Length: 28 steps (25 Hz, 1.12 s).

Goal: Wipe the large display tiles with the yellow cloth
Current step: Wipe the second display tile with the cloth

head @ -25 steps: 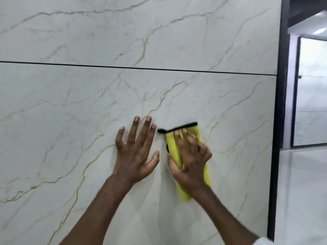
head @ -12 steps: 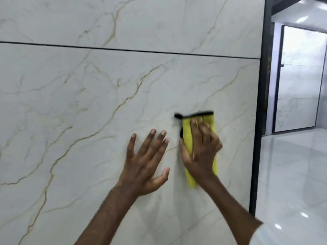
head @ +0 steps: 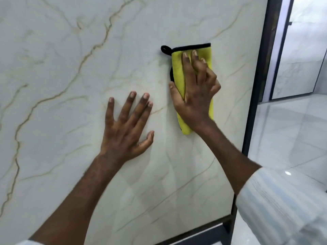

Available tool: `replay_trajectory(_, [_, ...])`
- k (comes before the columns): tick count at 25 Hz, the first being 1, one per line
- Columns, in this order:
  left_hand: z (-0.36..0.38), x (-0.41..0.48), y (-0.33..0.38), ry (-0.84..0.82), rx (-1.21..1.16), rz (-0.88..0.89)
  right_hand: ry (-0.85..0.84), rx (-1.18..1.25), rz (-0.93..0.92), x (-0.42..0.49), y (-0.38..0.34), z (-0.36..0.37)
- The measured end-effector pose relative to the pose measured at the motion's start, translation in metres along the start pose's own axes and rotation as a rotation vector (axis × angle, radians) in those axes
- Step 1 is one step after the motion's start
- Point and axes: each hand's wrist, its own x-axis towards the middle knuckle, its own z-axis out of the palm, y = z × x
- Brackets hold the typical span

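Two hands flat against display tile [head: 62,121]: left hand [head: 123,131] splayed open, holding nothing; right hand [head: 194,92] fingers extended, pressing folded yellow cloth [head: 178,71]

The large display tile [head: 74,71] is a tall upright slab of glossy white marble pattern, with thin golden-brown veins which run across it in diagonal lines. It fills almost all the view, and its right edge meets a dark frame at 3 o'clock. The yellow cloth [head: 178,71] is folded in a long narrow strip and lies flat on the tile, at about 1 o'clock from the centre of the view. It stands nearly vertical. Its top edge has a black border, and a small black loop sticks out at its upper left corner.
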Motion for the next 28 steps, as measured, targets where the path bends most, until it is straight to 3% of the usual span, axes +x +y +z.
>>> replay_trajectory(5, [0.003,-0.007,0.008,0.004,-0.067,0.027,-0.086,-0.067,0.122,-0.197,0.044,-0.004])
replay_trajectory(9, [0.012,-0.078,0.079,-0.157,-0.143,0.118,-0.290,-0.064,0.187,-0.338,0.058,-0.023])
replay_trajectory(12, [0.023,-0.114,0.101,-0.153,-0.045,0.098,-0.307,-0.031,0.152,-0.339,0.062,-0.025])
replay_trajectory(16, [0.030,-0.118,0.104,-0.087,-0.036,0.068,-0.143,0.002,0.166,-0.273,0.046,-0.012])
replay_trajectory(19, [0.033,-0.122,0.105,-0.099,-0.040,0.055,-0.086,0.011,0.185,-0.297,0.044,-0.003])
replay_trajectory(25, [0.036,-0.123,0.105,-0.093,0.006,0.068,-0.437,-0.082,0.193,-0.520,0.065,-0.035])
replay_trajectory(28, [0.035,-0.122,0.103,-0.114,-0.008,0.068,-0.513,-0.017,0.184,-0.513,0.066,-0.042])
